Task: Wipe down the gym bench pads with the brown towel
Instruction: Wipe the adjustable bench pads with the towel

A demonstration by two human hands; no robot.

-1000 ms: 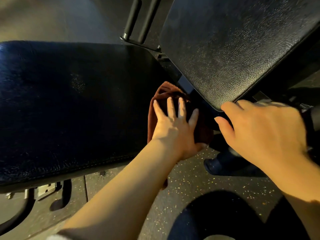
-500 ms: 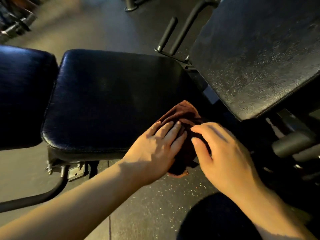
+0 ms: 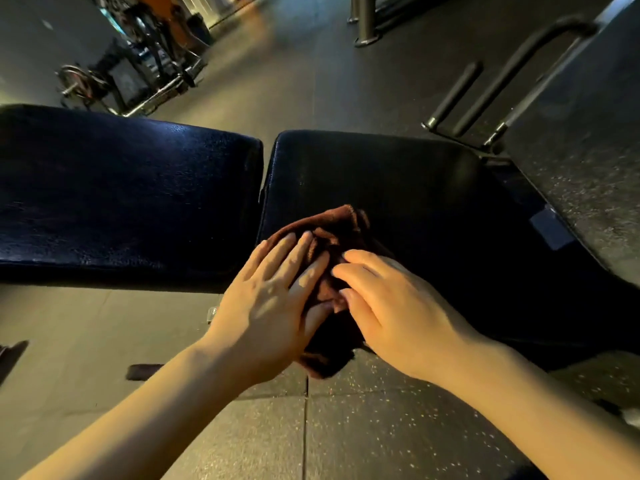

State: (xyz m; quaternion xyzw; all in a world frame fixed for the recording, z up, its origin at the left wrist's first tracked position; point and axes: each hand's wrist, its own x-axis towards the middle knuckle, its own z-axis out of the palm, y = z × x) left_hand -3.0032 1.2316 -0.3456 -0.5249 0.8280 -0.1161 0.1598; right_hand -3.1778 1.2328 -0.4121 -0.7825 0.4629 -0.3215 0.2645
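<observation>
The brown towel (image 3: 337,233) lies bunched on the near edge of the black seat pad (image 3: 398,181), with part of it hanging over the front. My left hand (image 3: 273,303) presses flat on the towel's left side, fingers straight. My right hand (image 3: 388,306) rests on its right side, fingers slightly bent, fingertips touching the cloth. A longer black back pad (image 3: 121,195) lies to the left, a narrow gap between the two. A raised, tilted black pad (image 3: 581,174) stands at the right.
Black tubular handles (image 3: 485,91) rise behind the seat pad at the right. Weight plates and a rack (image 3: 114,77) stand on the floor at the far left. Speckled rubber floor tiles (image 3: 311,427) lie below my arms.
The view has swung left and up, bringing the back pad into sight. Both hands have slid the towel left along the seat pad's near edge; my right hand now rests on it.
</observation>
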